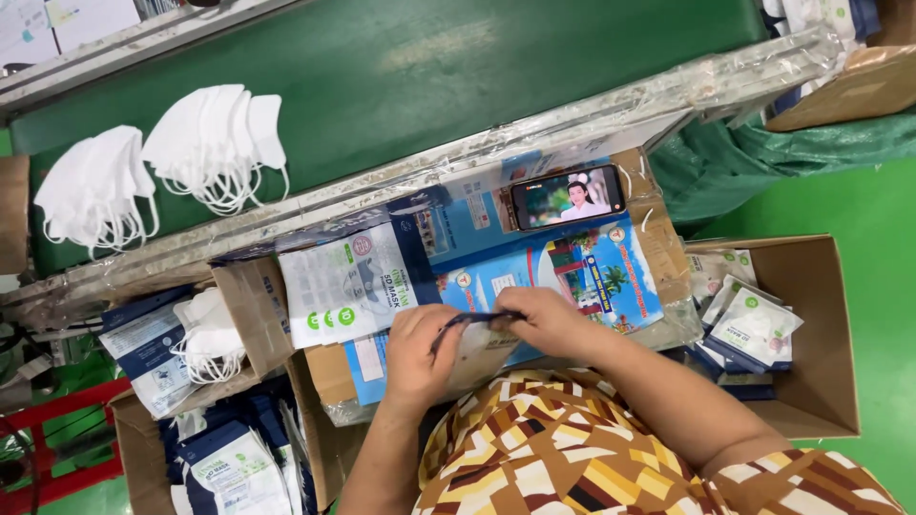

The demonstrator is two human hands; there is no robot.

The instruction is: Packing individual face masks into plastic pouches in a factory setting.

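Observation:
My left hand [418, 355] and my right hand [546, 322] together hold a mask pouch [477, 345] with a dark blue top edge, just above my lap. Both hands pinch the pouch's mouth, and the pouch body is mostly hidden between them. Beside my left hand lies a stack of flat white and blue pouches [345, 284] on a small worktop covered with a blue printed sheet [572, 272]. A pile of white folded masks [210, 336] rests in an open carton to the left.
A phone [567, 197] with its screen lit leans at the worktop's far edge. Two fans of white masks [221, 143] lie on the green conveyor belt [429, 67]. A cardboard box [821, 334] on the right holds filled pouches; another box [229, 467] sits at lower left.

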